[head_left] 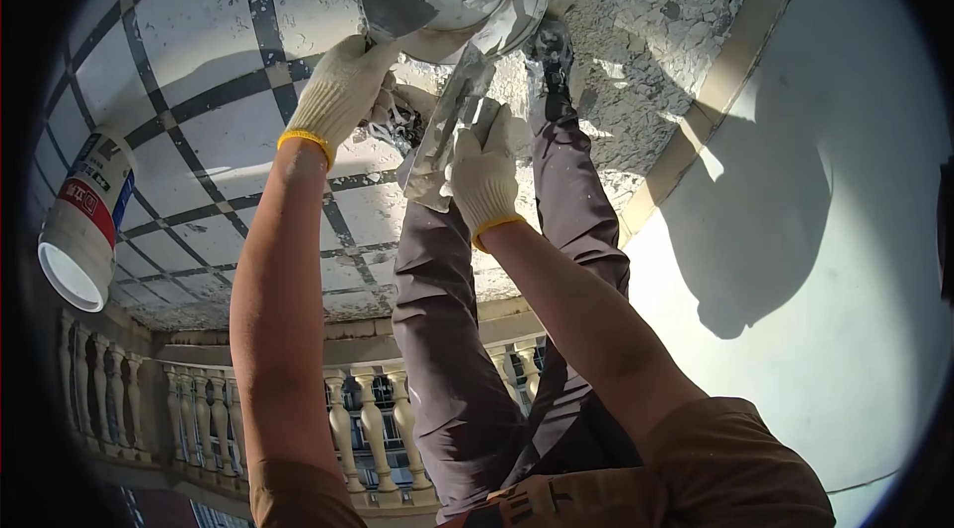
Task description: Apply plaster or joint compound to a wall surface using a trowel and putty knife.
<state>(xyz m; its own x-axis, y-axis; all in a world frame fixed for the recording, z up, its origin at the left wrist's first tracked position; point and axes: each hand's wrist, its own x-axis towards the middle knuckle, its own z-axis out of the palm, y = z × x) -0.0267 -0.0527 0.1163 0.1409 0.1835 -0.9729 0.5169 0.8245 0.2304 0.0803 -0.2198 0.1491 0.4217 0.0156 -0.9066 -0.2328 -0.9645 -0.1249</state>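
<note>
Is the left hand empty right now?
No, the left hand holds a scraper with a wide grey blade.

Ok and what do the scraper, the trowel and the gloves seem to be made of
Scraper: likely metal, dull grey, going by its thin flat blade. Trowel: probably metal too, since grey shows with a slight shine between the pale smears. Gloves: apparently matte cream knit, from the ribbed texture and yellow-edged cuffs; whether cotton or a synthetic yarn, I can't tell.
</note>
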